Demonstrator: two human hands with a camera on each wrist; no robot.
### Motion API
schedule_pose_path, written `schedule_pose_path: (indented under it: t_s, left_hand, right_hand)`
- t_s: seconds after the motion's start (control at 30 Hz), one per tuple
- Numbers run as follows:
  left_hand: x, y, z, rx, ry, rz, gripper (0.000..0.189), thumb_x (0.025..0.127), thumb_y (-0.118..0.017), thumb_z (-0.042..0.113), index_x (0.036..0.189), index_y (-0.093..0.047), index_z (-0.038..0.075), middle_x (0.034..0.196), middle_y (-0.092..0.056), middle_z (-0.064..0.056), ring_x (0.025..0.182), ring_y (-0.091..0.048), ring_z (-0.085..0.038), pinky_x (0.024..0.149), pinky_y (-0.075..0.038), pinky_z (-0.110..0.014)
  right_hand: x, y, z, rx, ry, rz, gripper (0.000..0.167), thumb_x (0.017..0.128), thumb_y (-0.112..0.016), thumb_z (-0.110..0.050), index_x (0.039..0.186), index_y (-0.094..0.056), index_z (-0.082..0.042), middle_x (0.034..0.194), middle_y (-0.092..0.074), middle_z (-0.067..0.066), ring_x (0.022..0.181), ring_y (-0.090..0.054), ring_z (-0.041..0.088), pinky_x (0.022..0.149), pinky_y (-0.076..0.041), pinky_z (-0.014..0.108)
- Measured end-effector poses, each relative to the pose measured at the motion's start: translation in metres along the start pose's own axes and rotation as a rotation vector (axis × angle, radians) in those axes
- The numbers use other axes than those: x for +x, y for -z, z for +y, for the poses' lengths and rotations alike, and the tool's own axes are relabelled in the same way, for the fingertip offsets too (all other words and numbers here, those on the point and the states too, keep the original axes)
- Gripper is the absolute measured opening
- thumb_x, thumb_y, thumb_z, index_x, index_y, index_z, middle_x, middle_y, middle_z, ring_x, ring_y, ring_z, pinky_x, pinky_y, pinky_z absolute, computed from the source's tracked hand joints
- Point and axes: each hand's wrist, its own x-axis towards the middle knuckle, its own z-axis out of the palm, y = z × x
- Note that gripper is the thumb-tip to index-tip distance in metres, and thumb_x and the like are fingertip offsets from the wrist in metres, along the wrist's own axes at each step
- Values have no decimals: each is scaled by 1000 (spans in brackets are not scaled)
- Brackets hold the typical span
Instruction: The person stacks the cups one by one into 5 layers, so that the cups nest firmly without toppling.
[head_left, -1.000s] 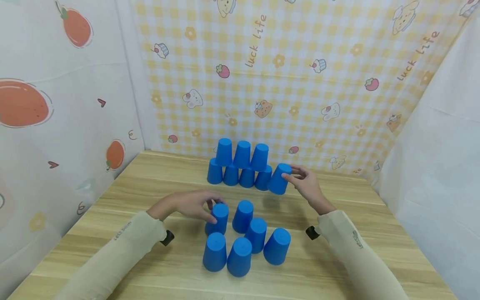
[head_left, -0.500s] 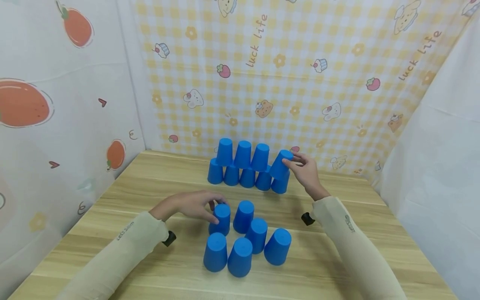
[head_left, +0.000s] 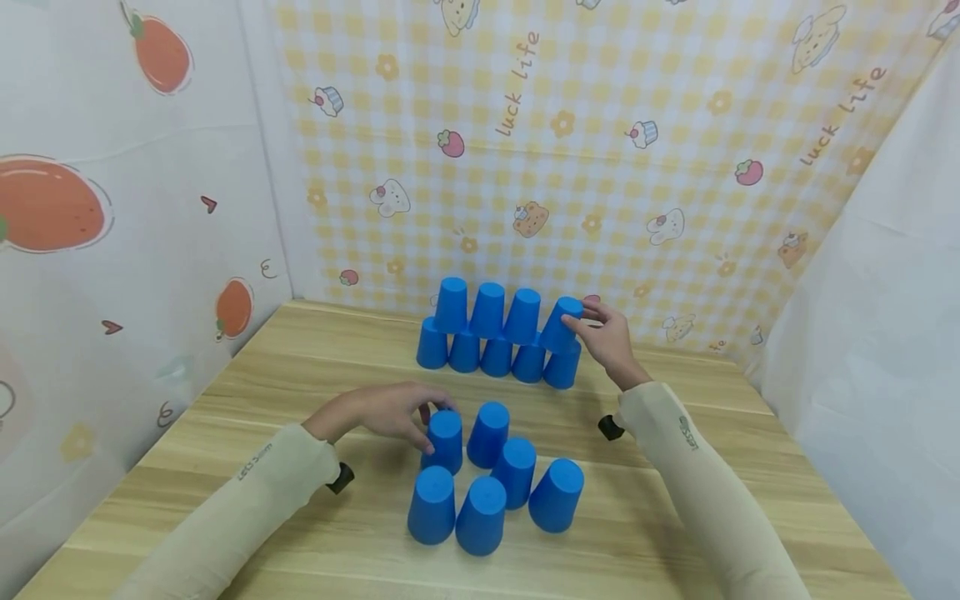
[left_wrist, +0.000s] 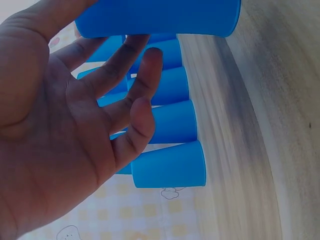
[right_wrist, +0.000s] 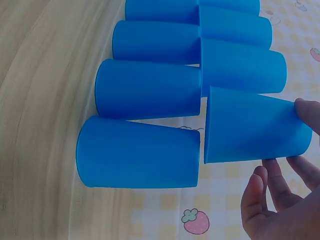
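Note:
My right hand (head_left: 611, 340) pinches an upside-down blue cup (head_left: 559, 328) near its base, between thumb and fingers. That cup is slightly tilted at the right end of an upper row of cups (head_left: 487, 310). In the right wrist view its rim is right by the base of the end cup (right_wrist: 140, 155) of the lower row, with a thin gap showing. My left hand (head_left: 393, 411) has its thumb and index finger round another upside-down cup (head_left: 447, 447) in the near group; its other fingers are loosely bent. In the left wrist view this cup (left_wrist: 165, 17) is cut off at the top.
Several more inverted blue cups (head_left: 480, 517) stand loosely together on the wooden table (head_left: 337, 542), in front of and right of the left hand's cup. Behind the two rows hangs a yellow checked cloth (head_left: 600, 183). White cloths flank both sides.
My right hand has set one cup at the lower row's right end, then raised another from it and lowered that slightly above it. My left hand has shifted its cup a little right.

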Motion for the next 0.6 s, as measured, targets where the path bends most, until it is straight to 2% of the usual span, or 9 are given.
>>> schedule_pose_path:
  t_s: [0.27,0.6]
  left_hand:
    - [2,-2,-1,16,16,-13,55,82,-83,25,131,-59,20,119,-61,10,108,-58,-16,89,-52,-38]
    - [3,-3,-1,10,-5,-9,50,81,-84,25,126,-63,19,113,-63,12,108,-58,-17,91,-52,-40]
  right_hand:
    - [4,-1,2,1,-7,-14,53,92,-72,-35,132,-59,-3,133,-58,18,124,-54,34,99,-48,50]
    - [8,-3,4,-8,13,-28,54,91,-72,-35,132,-59,-1,133,-58,19,124,-54,34,99,-48,51]
